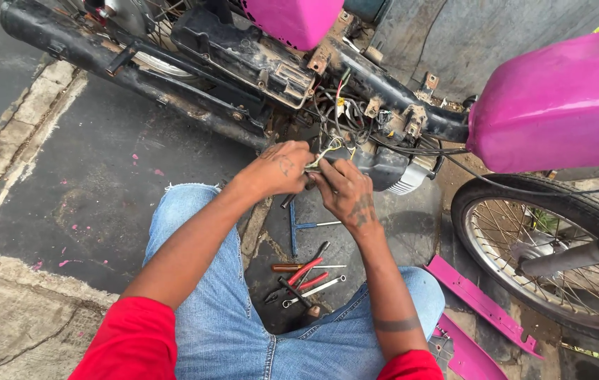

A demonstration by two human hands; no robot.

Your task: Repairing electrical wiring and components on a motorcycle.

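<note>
Yellow-green wires (327, 150) hanging from the motorcycle frame (384, 91) beneath the pink tank (560, 105), pinched between left hand (278, 169) and right hand (345, 190); best worked gently, close to the fingertips, clear of neighbouring harness (345, 119), tools (306, 274) lying below

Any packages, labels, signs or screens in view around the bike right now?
None that I can see: only the motorbike frame, pink panels, loose wires at both hands (left hand, right hand), and tools on the ground.
</note>
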